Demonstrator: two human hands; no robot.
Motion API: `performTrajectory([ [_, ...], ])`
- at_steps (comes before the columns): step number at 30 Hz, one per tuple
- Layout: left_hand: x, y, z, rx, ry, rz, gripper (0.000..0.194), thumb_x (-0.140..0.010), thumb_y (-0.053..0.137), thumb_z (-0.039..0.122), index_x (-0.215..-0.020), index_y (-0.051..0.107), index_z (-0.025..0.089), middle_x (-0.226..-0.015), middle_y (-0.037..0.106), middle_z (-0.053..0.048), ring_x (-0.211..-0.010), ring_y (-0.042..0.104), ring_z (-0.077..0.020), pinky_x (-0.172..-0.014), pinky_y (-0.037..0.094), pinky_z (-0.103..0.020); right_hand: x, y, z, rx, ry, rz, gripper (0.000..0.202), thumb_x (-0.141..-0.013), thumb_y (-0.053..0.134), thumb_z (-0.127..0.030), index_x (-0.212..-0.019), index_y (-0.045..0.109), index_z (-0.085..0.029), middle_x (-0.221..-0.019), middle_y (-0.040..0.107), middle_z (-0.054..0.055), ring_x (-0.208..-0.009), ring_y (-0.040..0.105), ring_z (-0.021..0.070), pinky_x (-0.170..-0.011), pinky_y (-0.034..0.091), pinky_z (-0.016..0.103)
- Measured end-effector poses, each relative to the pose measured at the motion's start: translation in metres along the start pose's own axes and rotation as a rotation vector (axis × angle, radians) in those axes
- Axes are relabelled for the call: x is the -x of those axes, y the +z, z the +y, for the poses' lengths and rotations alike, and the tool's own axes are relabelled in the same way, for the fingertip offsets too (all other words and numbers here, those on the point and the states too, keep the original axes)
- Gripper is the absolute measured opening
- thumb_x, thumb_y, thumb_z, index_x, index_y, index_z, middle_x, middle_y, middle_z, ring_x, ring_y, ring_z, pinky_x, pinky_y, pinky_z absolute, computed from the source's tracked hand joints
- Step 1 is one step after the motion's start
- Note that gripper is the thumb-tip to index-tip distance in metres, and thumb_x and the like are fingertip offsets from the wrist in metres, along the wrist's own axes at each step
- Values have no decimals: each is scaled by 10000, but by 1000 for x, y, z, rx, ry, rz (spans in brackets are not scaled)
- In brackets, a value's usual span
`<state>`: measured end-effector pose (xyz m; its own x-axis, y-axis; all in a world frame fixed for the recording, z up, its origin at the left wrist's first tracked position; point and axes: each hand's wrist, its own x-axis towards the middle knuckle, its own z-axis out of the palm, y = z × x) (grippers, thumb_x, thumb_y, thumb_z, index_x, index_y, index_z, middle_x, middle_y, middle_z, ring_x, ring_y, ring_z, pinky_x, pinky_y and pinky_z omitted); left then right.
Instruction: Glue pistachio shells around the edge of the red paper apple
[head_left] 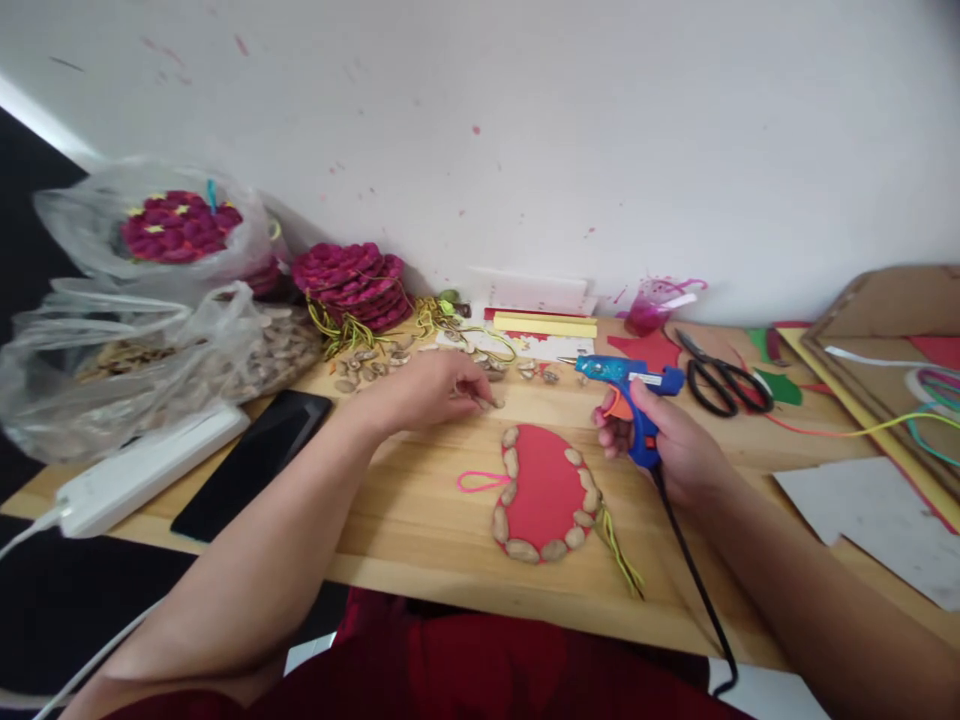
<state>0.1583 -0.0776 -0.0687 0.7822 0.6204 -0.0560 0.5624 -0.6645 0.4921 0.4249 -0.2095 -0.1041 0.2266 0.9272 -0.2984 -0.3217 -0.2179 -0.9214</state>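
My right hand is wrapped around the handle of a blue glue gun. Its metal nozzle points left, and a black cord hangs from the grip. With thumb and fingers together, my left hand pinches a small tan nut shell just above the table. Below and between the hands lies a red heart-shaped piece, turned sideways. Tan oval shells line much of its edge. A pink loop sticks out at its left and a yellow-green tassel at its right.
Loose shells lie behind my left hand. Plastic bags, a stack of purple pieces, a black phone and a white power strip fill the left side. Black-handled scissors and cardboard lie right.
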Motion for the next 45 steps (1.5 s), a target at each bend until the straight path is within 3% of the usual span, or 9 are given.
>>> performTrajectory([
  [4,-4,4,3,-28,2,-84,147,-803,748,220,-946,774,203,-970,758,-29,-868,670,-162,-768,461,-238,0,0,0,20,-7,-16,358,-892,671,-483,-755,690,-152,-714,710,63,-528,635,138,-484,535,213],
  [8,-2,-1,-4,-99,-61,23,173,-892,660,316,-847,779,200,-839,746,-34,-785,651,-167,-736,451,-262,0,1,-1,17,1,-16,348,-902,652,-470,-764,674,-151,-707,703,48,-524,629,132,-474,529,217],
  [12,-1,-2,-5,-111,-35,5,177,-879,617,204,-917,789,222,-927,768,-22,-826,666,-159,-778,457,-256,-1,1,-1,20,-4,-15,360,-875,678,-496,-781,682,-148,-712,701,45,-537,635,136,-465,530,221],
  [23,-5,9,2,-183,-53,-76,138,-821,671,221,-890,791,230,-896,778,-19,-834,678,-180,-758,464,-267,-4,-2,2,15,3,-14,418,-793,757,-578,-714,699,-171,-696,713,53,-510,638,135,-451,539,223],
  [32,-7,24,21,15,-37,109,102,-785,715,236,-857,785,218,-820,763,-5,-746,666,-152,-690,458,-249,-4,-2,3,11,-18,-29,464,-767,780,-608,-719,682,-158,-684,698,41,-501,636,129,-436,540,219],
  [38,-11,45,36,-8,20,113,96,-816,706,278,-851,768,214,-821,747,-18,-740,654,-153,-690,459,-264,-4,-1,4,-3,-24,-36,457,-763,789,-602,-730,670,-162,-695,688,39,-510,635,135,-437,544,229],
  [45,-13,49,43,-75,21,107,92,-831,687,242,-855,763,197,-812,720,-34,-764,636,-176,-717,457,-289,-6,-3,5,-14,-16,-41,450,-751,803,-594,-755,675,-163,-699,691,37,-518,637,136,-437,545,227],
])
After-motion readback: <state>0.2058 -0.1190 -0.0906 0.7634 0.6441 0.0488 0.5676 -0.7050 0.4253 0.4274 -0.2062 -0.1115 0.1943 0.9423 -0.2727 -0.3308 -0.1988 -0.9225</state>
